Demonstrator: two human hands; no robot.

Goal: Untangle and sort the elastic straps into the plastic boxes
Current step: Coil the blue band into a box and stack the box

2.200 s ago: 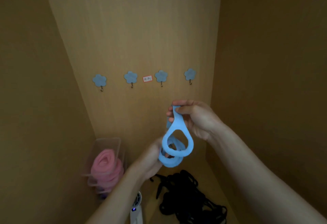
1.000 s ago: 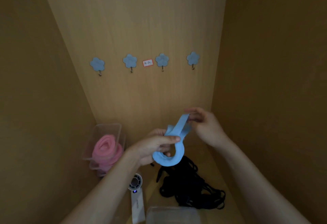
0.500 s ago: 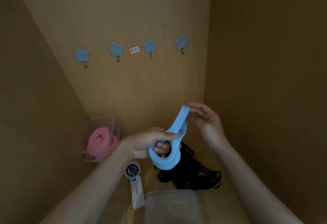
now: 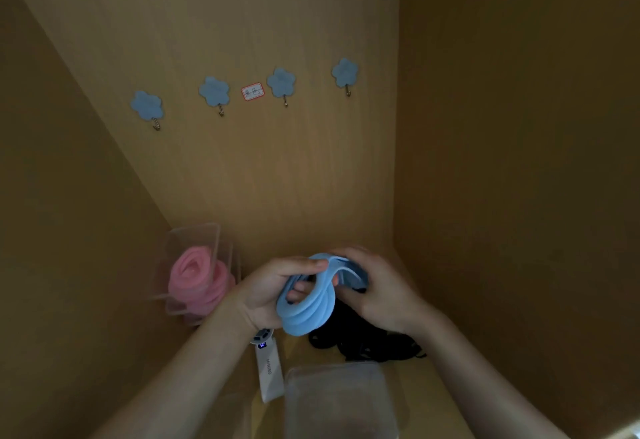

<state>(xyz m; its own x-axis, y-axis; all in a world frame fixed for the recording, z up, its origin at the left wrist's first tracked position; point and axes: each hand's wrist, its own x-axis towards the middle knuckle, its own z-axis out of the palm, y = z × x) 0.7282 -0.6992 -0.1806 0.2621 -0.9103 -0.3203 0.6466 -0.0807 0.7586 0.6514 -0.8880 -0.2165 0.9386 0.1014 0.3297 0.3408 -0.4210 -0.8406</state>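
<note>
A blue elastic strap (image 4: 306, 310) is wound into a coil between both hands. My left hand (image 4: 268, 291) holds the coil with fingers through its loop and the thumb on top. My right hand (image 4: 375, 291) grips the strap's upper right side. Below the hands a tangle of black straps (image 4: 367, 341) lies on the shelf floor. A coiled pink strap (image 4: 199, 282) sits in a clear plastic box (image 4: 194, 241) at the back left. Another clear plastic box (image 4: 341, 400) stands in front with nothing visible inside.
A white hand-held fan (image 4: 268, 367) lies on the floor left of the front box. Several blue flower hooks (image 4: 281, 83) and a small label (image 4: 252, 91) are on the back wall. Wooden walls close in at left and right.
My right hand came down and brought the raised strap end onto the coil, so the loose loop is now wound up. Both hands sank lower and closer together.
</note>
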